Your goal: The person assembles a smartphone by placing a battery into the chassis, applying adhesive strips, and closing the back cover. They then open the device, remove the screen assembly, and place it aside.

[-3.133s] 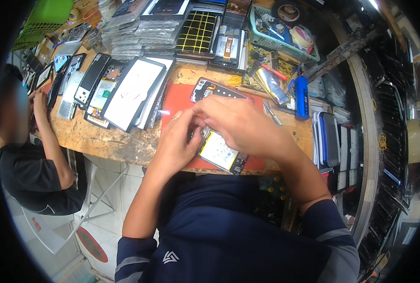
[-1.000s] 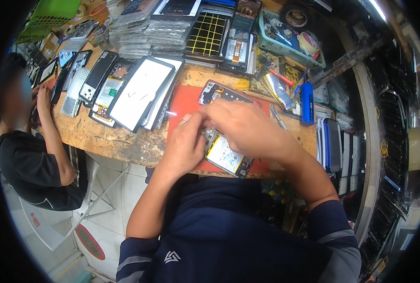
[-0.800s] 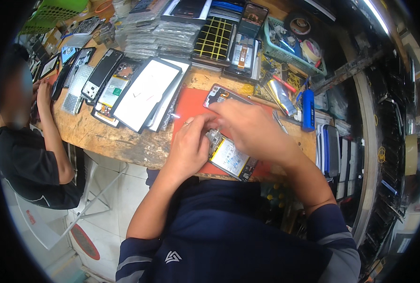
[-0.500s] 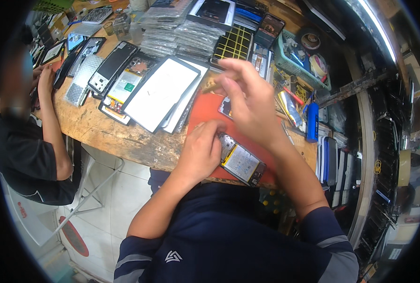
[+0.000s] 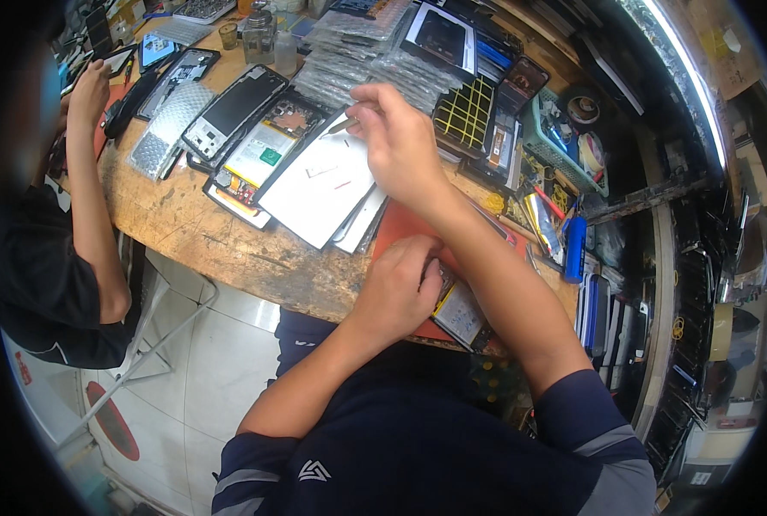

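My right hand [image 5: 398, 138] is closed round slim tweezers [image 5: 342, 126], their tip over a white flat panel [image 5: 310, 202]. A few tiny dark and reddish pieces lie on that panel. Lower down, my left hand [image 5: 403, 288] curls its fingers over the upper end of an opened phone [image 5: 462, 315] with its battery bared. The phone rests on an orange-red mat [image 5: 392, 225] at the table's near edge. My left fingers and right forearm hide part of it.
Left of the panel lie opened phones [image 5: 267, 155] and a bubble-wrap pouch [image 5: 170, 129]. Wrapped packs [image 5: 370, 73] are stacked behind. A green basket [image 5: 564, 146] and blue cylinder [image 5: 575, 249] stand right. A co-worker's arm [image 5: 91, 189] reaches over the wooden table [image 5: 194, 232] at left.
My right hand has moved left with the tweezers, from above the mat to over the white panel. My left hand stays at the phone. The whole view has shifted slightly.
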Demonstrator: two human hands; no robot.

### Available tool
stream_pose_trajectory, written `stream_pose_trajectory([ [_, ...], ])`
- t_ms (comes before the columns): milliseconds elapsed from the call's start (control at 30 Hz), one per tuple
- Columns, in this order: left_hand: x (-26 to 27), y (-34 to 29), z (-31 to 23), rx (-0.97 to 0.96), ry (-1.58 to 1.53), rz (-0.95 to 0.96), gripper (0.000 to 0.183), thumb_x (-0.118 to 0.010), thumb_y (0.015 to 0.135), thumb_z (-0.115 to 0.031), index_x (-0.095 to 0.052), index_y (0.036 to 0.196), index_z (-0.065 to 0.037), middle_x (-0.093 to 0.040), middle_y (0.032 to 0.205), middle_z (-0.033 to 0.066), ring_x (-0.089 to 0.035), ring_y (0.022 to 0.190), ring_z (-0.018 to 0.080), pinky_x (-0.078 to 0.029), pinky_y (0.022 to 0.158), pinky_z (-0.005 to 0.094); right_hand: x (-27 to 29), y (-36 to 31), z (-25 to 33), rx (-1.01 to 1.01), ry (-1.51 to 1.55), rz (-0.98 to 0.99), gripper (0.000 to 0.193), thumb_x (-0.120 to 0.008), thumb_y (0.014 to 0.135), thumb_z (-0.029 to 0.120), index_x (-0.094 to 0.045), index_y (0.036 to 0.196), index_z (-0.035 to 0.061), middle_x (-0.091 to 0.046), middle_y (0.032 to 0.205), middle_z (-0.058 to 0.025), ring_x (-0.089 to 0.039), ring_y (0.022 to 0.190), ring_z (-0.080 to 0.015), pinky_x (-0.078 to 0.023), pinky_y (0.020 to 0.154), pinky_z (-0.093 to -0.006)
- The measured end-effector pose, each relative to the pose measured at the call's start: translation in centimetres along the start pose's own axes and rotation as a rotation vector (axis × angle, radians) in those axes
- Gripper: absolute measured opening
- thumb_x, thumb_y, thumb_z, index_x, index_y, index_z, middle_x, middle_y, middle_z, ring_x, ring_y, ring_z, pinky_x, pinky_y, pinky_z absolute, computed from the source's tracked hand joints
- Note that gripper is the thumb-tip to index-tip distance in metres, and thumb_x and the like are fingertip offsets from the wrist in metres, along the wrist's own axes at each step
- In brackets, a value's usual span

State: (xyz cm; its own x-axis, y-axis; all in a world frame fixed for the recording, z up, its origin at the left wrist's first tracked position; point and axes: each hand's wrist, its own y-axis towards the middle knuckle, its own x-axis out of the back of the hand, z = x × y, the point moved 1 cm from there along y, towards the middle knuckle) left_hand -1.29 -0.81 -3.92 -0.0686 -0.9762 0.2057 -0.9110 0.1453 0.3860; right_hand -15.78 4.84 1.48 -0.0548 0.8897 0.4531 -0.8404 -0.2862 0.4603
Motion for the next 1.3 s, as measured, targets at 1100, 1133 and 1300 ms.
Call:
stream_pose_trajectory([
  [1100,0.2,0.2,-0.5,0.149,0.149,-0.104,0.008,-0.078,0.094,-0.001,-0.073,0.101,0.001,-0.073,0.092,0.013,-0.075,0.08,0.0271,-0.057,0.073,0.0376,12.8,-12.6,4.5,-0.004,-0.056,0.128,0.035,-0.054,0.108,-0.001,-0.061,0.142,-0.0006,-0.075,0.112,-0.0109,-0.073,0.106,-0.0203,-0.058,0.093,-0.0358],
  [1133,0.2,0.2,-0.6,0.155,0.139,-0.105,0.008,-0.078,0.094,-0.001,-0.073,0.1,0.001,-0.073,0.091,0.013,-0.075,0.081,0.0272,-0.057,0.073,0.0376,12.8,-12.6,4.5,-0.024,-0.049,0.128,0.035,-0.054,0.107,-0.002,-0.061,0.142,-0.0005,-0.075,0.111,-0.0114,-0.074,0.106,-0.0213,-0.058,0.093,-0.0364],
  [1300,0.3,0.3,-0.7,0.101,0.202,-0.085,0.008,-0.079,0.093,-0.001,-0.073,0.098,0.001,-0.072,0.089,0.0135,-0.074,0.08,0.0295,-0.056,0.072,0.0386,12.4,-12.5,4.5,0.102,-0.148,0.14,0.033,-0.059,0.102,-0.005,-0.064,0.135,-0.001,-0.074,0.107,-0.0166,-0.075,0.1,-0.0304,-0.059,0.087,-0.0402],
])
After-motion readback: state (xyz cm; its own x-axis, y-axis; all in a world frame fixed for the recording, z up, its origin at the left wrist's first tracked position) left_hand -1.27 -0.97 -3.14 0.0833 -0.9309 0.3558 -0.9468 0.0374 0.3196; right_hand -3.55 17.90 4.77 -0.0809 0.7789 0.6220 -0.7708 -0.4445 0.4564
